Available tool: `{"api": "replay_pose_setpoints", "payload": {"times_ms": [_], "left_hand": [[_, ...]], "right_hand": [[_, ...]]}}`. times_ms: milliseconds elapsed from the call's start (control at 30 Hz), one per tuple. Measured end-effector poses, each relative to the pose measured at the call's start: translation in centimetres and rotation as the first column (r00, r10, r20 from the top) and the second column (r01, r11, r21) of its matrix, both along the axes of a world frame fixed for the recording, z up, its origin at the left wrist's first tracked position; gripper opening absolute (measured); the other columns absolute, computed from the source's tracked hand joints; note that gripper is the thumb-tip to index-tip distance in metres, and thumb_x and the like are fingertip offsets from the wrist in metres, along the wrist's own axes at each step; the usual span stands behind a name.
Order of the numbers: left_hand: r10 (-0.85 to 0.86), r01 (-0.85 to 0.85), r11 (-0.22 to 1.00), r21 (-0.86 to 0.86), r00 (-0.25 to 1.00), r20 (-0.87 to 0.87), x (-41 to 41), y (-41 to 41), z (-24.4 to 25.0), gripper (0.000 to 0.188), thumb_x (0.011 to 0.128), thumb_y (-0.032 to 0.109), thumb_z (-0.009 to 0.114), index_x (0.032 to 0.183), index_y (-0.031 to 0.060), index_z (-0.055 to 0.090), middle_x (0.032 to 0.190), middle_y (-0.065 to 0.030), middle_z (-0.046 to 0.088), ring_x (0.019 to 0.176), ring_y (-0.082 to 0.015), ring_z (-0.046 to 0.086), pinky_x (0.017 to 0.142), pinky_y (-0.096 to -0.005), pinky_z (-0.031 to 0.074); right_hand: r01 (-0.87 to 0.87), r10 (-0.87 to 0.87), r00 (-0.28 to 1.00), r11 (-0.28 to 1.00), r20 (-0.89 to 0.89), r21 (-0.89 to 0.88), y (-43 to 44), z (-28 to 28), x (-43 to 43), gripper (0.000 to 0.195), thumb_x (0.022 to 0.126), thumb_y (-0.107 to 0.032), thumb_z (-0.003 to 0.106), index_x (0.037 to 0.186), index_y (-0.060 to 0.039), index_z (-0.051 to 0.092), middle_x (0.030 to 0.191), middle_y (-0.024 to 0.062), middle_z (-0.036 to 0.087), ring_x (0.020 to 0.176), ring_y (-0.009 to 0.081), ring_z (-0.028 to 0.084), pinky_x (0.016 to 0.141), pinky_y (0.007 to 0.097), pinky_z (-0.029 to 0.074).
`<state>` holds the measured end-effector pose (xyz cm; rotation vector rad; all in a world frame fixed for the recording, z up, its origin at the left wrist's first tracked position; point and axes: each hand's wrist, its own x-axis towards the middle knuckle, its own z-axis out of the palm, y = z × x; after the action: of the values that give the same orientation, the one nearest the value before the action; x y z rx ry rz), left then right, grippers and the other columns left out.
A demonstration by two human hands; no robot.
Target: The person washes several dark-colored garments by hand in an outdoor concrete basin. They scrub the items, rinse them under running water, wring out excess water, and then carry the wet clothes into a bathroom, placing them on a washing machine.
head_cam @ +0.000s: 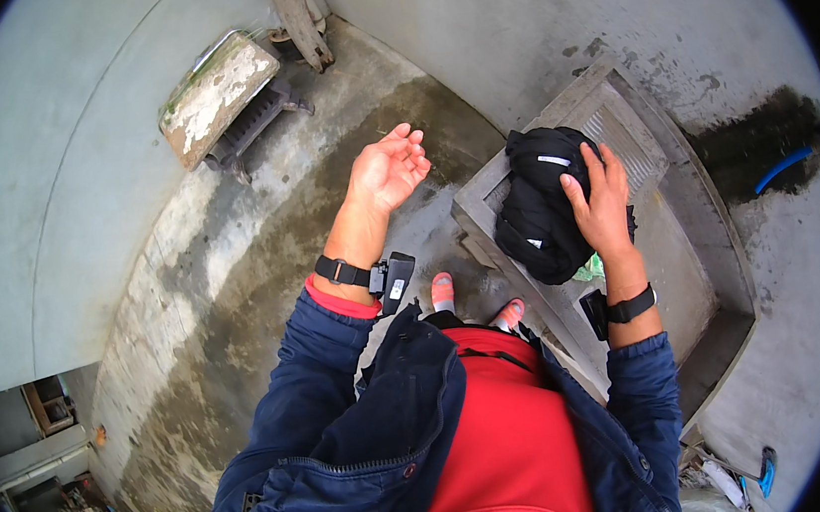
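A bundled black garment with small white tags lies on the rim and ribbed washboard part of a concrete wash basin. My right hand rests on the garment's right side, fingers spread and not closed round it. My left hand is raised left of the basin, palm up with fingers loosely curled and nothing in it. A bit of green material shows under the garment, partly hidden by it and by my right forearm.
A blue hose is at the wall on the right. A worn slab sits on a dark stand at the upper left, near a wooden post. The concrete floor is wet in patches. A blue-headed brush is at the lower right.
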<state>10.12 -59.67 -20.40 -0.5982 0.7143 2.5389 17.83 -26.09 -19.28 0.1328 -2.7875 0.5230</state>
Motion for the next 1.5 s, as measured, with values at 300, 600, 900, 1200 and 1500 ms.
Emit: {"api": "replay_pose_setpoints", "payload": {"times_ms": [300, 600, 900, 1200, 1500], "left_hand": [[0.009, -0.003, 0.996, 0.091, 0.998, -0.068, 1.1, 0.4, 0.8, 0.020, 0.089, 0.000, 0.055, 0.108, 0.0071, 0.058, 0.100, -0.0097, 0.065, 0.079, -0.0195, 0.058, 0.073, -0.0344, 0.051], [-0.229, 0.008, 0.878, -0.478, 0.885, -0.405, 6.1, 3.1, 4.0, 0.021, 0.095, 0.002, 0.051, 0.115, 0.0070, 0.057, 0.105, -0.0047, 0.063, 0.083, -0.0109, 0.057, 0.074, -0.0267, 0.050], [-0.516, 0.006, 0.710, -0.704, 0.684, -0.515, 10.2, 4.8, 4.1, 0.021, 0.096, 0.001, 0.047, 0.115, 0.0055, 0.055, 0.108, -0.0015, 0.059, 0.086, -0.0080, 0.053, 0.077, -0.0255, 0.047], [-0.452, -0.054, 0.727, -0.685, 0.713, -0.536, 9.3, 4.7, 4.2, 0.027, 0.093, -0.004, 0.041, 0.114, 0.0044, 0.055, 0.106, -0.0034, 0.059, 0.085, -0.0101, 0.054, 0.077, -0.0268, 0.048], [-0.540, -0.332, 0.564, -0.756, 0.544, -0.642, 8.0, 6.5, 5.4, 0.022, 0.093, -0.003, 0.045, 0.112, 0.0029, 0.056, 0.102, -0.0058, 0.058, 0.087, -0.0147, 0.056, 0.079, -0.0294, 0.048]], "right_hand": [[0.009, -0.010, 1.000, 0.997, 0.002, 0.079, -0.5, -2.2, 0.4, 0.063, 0.090, -0.033, 0.066, 0.142, -0.0071, 0.044, 0.138, 0.0225, 0.046, 0.126, 0.0397, 0.044, 0.108, 0.0493, 0.033], [0.033, -0.030, 0.999, 0.995, -0.040, 0.093, -0.9, -2.5, 0.6, 0.061, 0.090, -0.034, 0.066, 0.141, -0.0075, 0.044, 0.136, 0.0215, 0.047, 0.125, 0.0394, 0.045, 0.107, 0.0493, 0.034], [0.039, -0.035, 0.999, 0.994, -0.038, 0.107, -0.9, -2.4, 0.7, 0.061, 0.091, -0.034, 0.065, 0.141, -0.0073, 0.044, 0.137, 0.0219, 0.047, 0.126, 0.0393, 0.045, 0.107, 0.0489, 0.034], [0.015, -0.015, 1.000, 0.996, 0.000, 0.088, -0.8, -2.2, 0.6, 0.060, 0.091, -0.034, 0.065, 0.140, -0.0057, 0.045, 0.138, 0.0234, 0.046, 0.127, 0.0398, 0.044, 0.109, 0.0483, 0.032], [0.016, -0.013, 1.000, 0.995, -0.025, 0.098, -0.7, -2.7, 0.6, 0.055, 0.091, -0.029, 0.065, 0.138, -0.0057, 0.047, 0.138, 0.0235, 0.047, 0.128, 0.0399, 0.044, 0.109, 0.0486, 0.032]]}}
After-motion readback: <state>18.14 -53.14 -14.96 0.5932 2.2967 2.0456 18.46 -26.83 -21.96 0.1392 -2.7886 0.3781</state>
